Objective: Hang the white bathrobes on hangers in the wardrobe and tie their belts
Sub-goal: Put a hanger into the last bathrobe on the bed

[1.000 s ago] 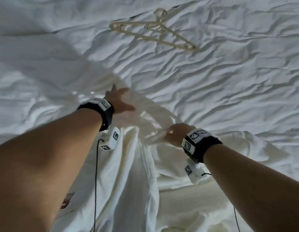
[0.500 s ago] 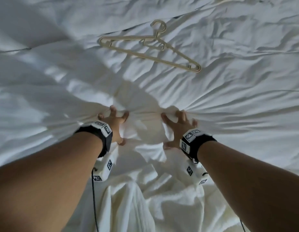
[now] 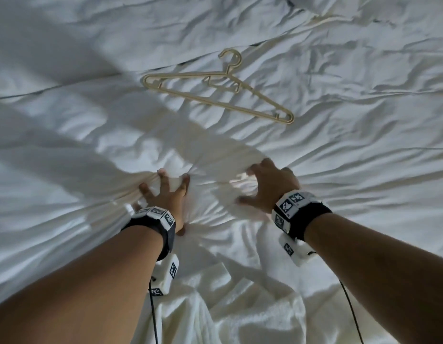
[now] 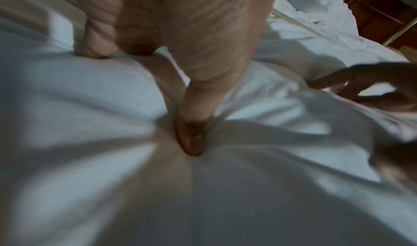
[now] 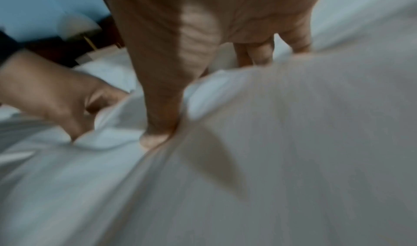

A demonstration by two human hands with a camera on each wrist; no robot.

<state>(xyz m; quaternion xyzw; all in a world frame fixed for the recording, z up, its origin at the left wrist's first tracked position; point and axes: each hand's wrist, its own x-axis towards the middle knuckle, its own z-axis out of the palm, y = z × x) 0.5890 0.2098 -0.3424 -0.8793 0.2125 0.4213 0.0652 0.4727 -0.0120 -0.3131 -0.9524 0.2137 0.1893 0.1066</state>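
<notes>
White cloth everywhere, and both my hands are down in it. My left hand (image 3: 166,194) has its fingers spread and dug into the white fabric (image 3: 210,170), thumb pressed in too, and folds radiate out from that grip. From the left wrist camera my thumb (image 4: 192,137) sinks into a pucker of cloth, with the other fingers curled down into it beyond. My right hand (image 3: 267,187) sits just to the right of the left, fingers bent like a claw over a bunched ridge of the same fabric, thumb hooked underneath on the near side. The right wrist view is blurred, but the thumb (image 5: 158,134) is pushed into a fold and the fingertips curl over the far edge, so both grips are clenched on cloth. Whether this sheet-like stretch belongs to the bathrobe or the bed cover, I cannot tell. Thicker, fluffier white bathrobe (image 3: 228,306) material lies heaped behind my wrists, between my forearms. Beyond my fingertips, well apart from both hands, a cream plastic hanger (image 3: 215,95) lies flat on the rumpled bed (image 3: 364,145), hook pointing away from me.
</notes>
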